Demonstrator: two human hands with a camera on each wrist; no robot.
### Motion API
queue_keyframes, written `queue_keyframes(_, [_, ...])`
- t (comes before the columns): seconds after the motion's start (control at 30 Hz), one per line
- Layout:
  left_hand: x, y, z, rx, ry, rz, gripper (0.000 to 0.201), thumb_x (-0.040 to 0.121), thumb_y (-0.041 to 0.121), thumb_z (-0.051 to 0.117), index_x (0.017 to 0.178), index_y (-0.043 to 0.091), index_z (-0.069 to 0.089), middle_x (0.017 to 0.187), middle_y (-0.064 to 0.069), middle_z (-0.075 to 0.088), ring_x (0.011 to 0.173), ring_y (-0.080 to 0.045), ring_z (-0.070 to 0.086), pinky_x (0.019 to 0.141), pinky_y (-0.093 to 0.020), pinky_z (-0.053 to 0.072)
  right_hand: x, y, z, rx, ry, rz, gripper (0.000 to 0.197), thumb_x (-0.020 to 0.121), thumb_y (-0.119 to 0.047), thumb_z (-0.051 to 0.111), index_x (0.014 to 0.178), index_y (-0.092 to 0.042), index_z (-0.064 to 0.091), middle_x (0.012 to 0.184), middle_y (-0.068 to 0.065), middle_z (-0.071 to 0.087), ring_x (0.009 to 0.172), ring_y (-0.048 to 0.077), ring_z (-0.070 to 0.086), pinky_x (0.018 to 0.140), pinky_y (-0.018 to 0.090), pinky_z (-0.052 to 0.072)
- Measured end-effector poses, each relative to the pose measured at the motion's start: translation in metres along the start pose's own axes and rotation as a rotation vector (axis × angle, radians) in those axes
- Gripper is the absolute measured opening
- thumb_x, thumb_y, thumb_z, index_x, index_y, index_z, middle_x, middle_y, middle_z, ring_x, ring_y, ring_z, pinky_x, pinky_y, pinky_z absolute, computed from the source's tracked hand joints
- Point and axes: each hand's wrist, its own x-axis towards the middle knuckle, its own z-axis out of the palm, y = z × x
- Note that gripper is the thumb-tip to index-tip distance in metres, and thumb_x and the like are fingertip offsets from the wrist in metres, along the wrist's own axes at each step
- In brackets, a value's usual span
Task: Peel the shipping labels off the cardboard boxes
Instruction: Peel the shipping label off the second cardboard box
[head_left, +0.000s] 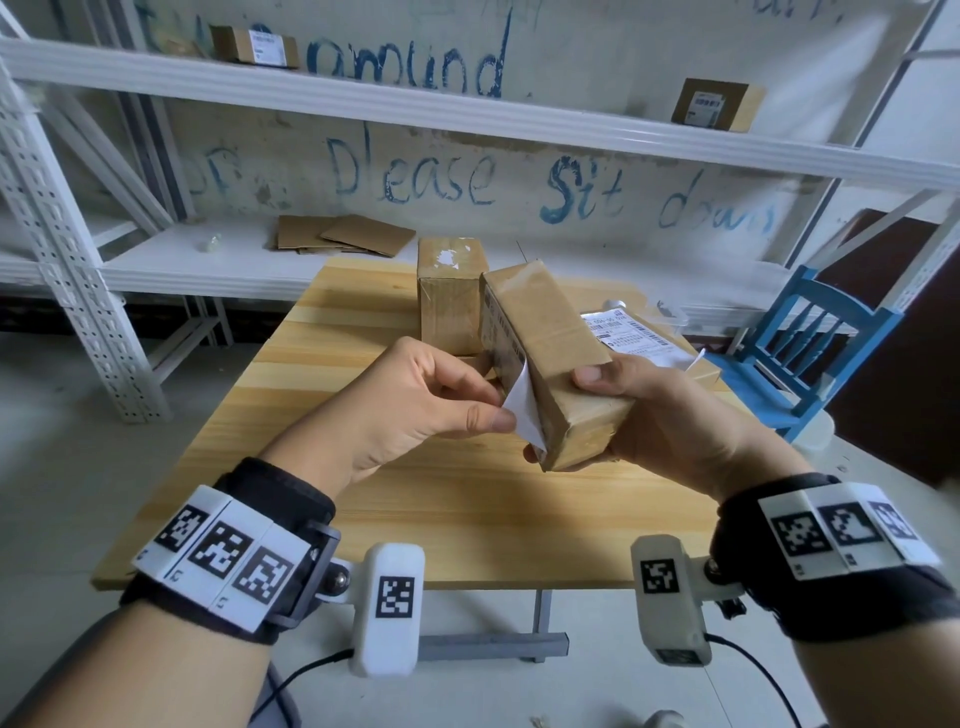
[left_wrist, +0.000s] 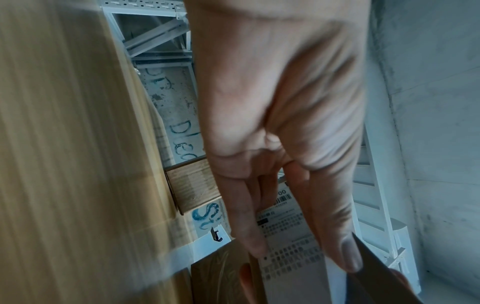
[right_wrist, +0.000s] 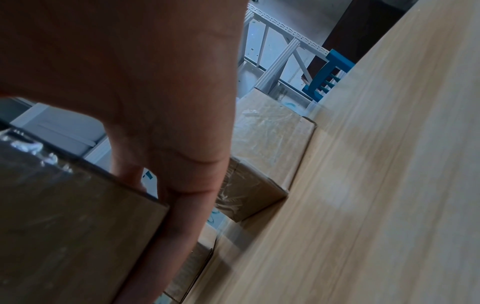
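My right hand (head_left: 618, 410) grips a long brown cardboard box (head_left: 550, 358) tilted on edge above the wooden table (head_left: 467, 525), thumb on top and fingers underneath. A white shipping label (head_left: 506, 338) covers the box's left face. Its near corner (head_left: 522, 410) is peeled away, and my left hand (head_left: 483, 410) pinches that corner between thumb and forefinger. In the left wrist view the printed label (left_wrist: 285, 236) lies under my fingers (left_wrist: 246, 222). In the right wrist view my fingers (right_wrist: 182, 205) wrap the box (right_wrist: 64, 226).
Another taped box (head_left: 449, 296) stands behind the held one, its top showing torn white label scraps. A labelled box (head_left: 644, 338) lies to the right. A blue chair (head_left: 810, 343) stands off the table's right side. White metal shelves (head_left: 363, 98) behind hold more labelled boxes and flat cardboard (head_left: 343, 236).
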Motion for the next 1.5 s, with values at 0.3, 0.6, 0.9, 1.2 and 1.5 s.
queue_keyframes(0.3, [-0.003,0.003,-0.001,-0.003,-0.001,0.015,0.010,0.059,0.017,0.085,0.068,0.018,0.081,0.075,-0.008,0.077,0.071,-0.014,0.067,0.071,-0.020,0.054,-0.002,-0.005,0.006,0.035,0.032,-0.017,0.028,0.083,-0.027,0.056,0.105,-0.014,0.068,0.082,0.005,0.070,0.066,0.017,0.068,0.053,0.022,0.051])
queue_keyframes(0.6, [-0.002,0.002,0.001,-0.023,0.009,0.008,0.009,0.059,0.017,0.084,0.066,0.020,0.081,0.073,-0.005,0.077,0.072,-0.012,0.067,0.071,-0.019,0.054,-0.002,-0.006,0.007,0.051,0.051,-0.014,0.039,0.076,-0.029,0.067,0.110,-0.010,0.068,0.088,0.012,0.069,0.074,0.026,0.070,0.053,0.023,0.051])
queue_keyframes(0.9, [-0.002,0.002,0.001,-0.095,0.018,-0.008,0.010,0.062,0.013,0.081,0.072,0.014,0.082,0.076,-0.006,0.077,0.071,-0.009,0.070,0.072,-0.017,0.057,-0.004,-0.007,0.011,0.072,0.086,-0.037,0.037,0.080,-0.027,0.062,0.112,-0.009,0.067,0.089,0.014,0.071,0.078,0.034,0.070,0.053,0.024,0.052])
queue_keyframes(1.2, [-0.001,0.002,0.003,-0.045,-0.042,0.008,0.008,0.067,0.019,0.081,0.074,0.016,0.080,0.075,-0.001,0.075,0.072,-0.007,0.066,0.070,-0.017,0.053,-0.002,-0.006,0.010,0.052,0.089,-0.044,0.036,0.083,-0.027,0.055,0.111,-0.008,0.066,0.088,0.013,0.067,0.070,0.021,0.067,0.052,0.022,0.050])
queue_keyframes(1.5, [0.001,-0.001,0.003,0.026,-0.048,0.019,0.012,0.063,0.032,0.083,0.066,0.022,0.077,0.073,0.002,0.073,0.076,-0.007,0.066,0.074,-0.017,0.049,0.000,-0.005,0.011,0.008,0.059,-0.024,0.037,0.085,-0.028,0.053,0.113,-0.006,0.064,0.084,0.006,0.067,0.063,0.013,0.065,0.051,0.019,0.047])
